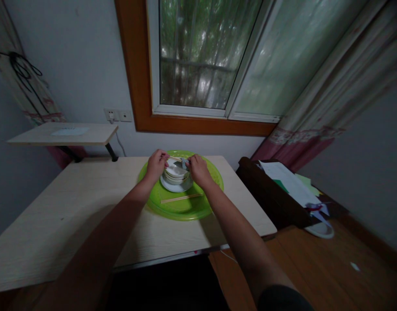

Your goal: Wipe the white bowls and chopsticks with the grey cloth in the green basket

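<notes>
A pair of light wooden chopsticks (174, 159) spans the gap between my hands, above a stack of white bowls (176, 178). My left hand (157, 165) is closed on the chopsticks' left end. At the other end my right hand (197, 167) pinches a small grey-blue piece, which looks like cloth (184, 163), against the chopsticks. The bowls stand on a white plate (169, 187). Something dark, perhaps a spoon, shows inside the top bowl. Beneath everything lies a round green tray (179, 212), and more chopsticks (181, 198) rest on its near part.
The tray is on a pale wooden table (127, 172), close to its right end. A small raised shelf (88, 137) stands at the table's back left. To the right, a dark brown piece of furniture (270, 198) carries papers (289, 183). A window (205, 65) is behind.
</notes>
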`<state>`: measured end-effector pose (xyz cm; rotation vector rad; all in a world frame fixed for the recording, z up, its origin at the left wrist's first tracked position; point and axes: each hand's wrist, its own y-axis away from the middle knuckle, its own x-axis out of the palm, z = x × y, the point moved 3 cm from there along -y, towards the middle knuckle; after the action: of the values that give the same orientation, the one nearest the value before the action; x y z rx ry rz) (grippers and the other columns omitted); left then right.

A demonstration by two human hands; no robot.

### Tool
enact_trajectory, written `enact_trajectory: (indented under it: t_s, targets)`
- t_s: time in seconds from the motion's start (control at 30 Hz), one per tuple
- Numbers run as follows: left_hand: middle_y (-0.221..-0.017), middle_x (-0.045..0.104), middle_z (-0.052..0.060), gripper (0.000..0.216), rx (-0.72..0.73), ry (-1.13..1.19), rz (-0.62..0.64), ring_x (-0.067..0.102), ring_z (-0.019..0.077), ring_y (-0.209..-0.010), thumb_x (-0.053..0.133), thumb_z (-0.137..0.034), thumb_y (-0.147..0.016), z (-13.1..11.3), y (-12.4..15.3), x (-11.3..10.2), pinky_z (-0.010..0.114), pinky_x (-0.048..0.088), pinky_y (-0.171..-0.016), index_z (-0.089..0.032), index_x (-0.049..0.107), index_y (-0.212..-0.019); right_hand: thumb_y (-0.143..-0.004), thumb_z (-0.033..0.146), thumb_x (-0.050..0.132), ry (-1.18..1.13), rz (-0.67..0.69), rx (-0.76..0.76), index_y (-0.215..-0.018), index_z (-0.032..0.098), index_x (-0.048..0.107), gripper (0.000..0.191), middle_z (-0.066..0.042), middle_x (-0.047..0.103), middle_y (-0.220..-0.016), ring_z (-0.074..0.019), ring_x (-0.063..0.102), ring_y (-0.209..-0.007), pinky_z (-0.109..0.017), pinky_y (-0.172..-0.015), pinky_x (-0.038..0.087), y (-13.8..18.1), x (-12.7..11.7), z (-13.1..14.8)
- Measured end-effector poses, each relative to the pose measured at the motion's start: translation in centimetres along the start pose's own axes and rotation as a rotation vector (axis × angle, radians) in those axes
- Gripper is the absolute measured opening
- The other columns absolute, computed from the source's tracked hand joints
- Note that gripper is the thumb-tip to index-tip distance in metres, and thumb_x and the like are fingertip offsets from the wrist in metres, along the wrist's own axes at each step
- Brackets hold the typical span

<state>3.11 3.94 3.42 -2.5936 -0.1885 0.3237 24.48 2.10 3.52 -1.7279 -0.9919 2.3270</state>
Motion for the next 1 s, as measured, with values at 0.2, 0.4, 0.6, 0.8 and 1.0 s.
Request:
enact_trajectory:
  t_s: [0.2, 0.4, 0.6, 0.8, 1.0]
  targets:
    - [-0.064, 0.064, -0.002, 0.012, 0.037, 0.035, 0.249, 0.063, 0.0171, -0.056, 0.061, -0.032, -0.093, -0.9, 0.9, 1.7, 0.028, 0.050, -0.056, -0.022, 0.059, -0.086, -0.106, 0.022, 0.053, -0.069, 0.006, -0.134, -0.117, 0.016, 0.066, 0.018, -0.014, 0.066, -0.115, -0.0268, 0.057, -0.106, -0.038, -0.092, 0.044, 0.3, 0.7, 0.9]
    - [-0.072, 0.064, -0.001, 0.008, 0.050, 0.017, 0.236, 0.064, 0.0168, -0.058, 0.062, -0.027, -0.092, -0.8, 0.9, 1.8, 0.029, 0.051, -0.059, -0.022, 0.058, -0.087, -0.107, 0.020, 0.050, -0.136, 0.016, -0.130, -0.119, 0.014, 0.064, 0.020, -0.015, 0.067, -0.117, -0.0259, 0.059, -0.109, -0.037, -0.096, 0.046, 0.1, 0.3, 1.2]
    - [-0.086, 0.062, 0.001, 0.009, 0.095, -0.133, -0.067, 0.061, 0.0142, -0.064, 0.053, -0.024, -0.098, -0.9, 0.3, 0.1, 0.029, 0.050, -0.068, -0.022, 0.055, -0.090, -0.107, 0.022, 0.048, -0.126, 0.061, 0.014, -0.124, 0.015, 0.063, 0.023, -0.014, 0.071, -0.116, -0.0242, 0.064, -0.107, -0.035, -0.094, 0.047, -0.2, 0.5, 0.7]
    - [-0.086, 0.061, 0.001, 0.007, 0.026, -0.121, -0.237, 0.059, 0.0146, -0.067, 0.053, -0.024, -0.098, -0.7, -0.1, -1.3, 0.028, 0.047, -0.068, -0.021, 0.055, -0.093, -0.107, 0.022, 0.048, -0.083, 0.038, 0.052, -0.125, 0.013, 0.065, 0.026, -0.016, 0.071, -0.120, -0.0255, 0.063, -0.110, -0.036, -0.097, 0.047, -0.2, 0.4, -0.4]
    - [-0.083, 0.062, 0.000, 0.007, 0.008, -0.065, -0.089, 0.061, 0.0152, -0.065, 0.056, -0.027, -0.095, 0.1, -0.3, -0.5, 0.028, 0.049, -0.065, -0.021, 0.058, -0.091, -0.108, 0.023, 0.048, -0.038, 0.069, 0.016, -0.121, 0.015, 0.068, 0.026, -0.014, 0.071, -0.115, -0.0249, 0.061, -0.108, -0.034, -0.094, 0.046, -0.1, 0.1, -0.5]
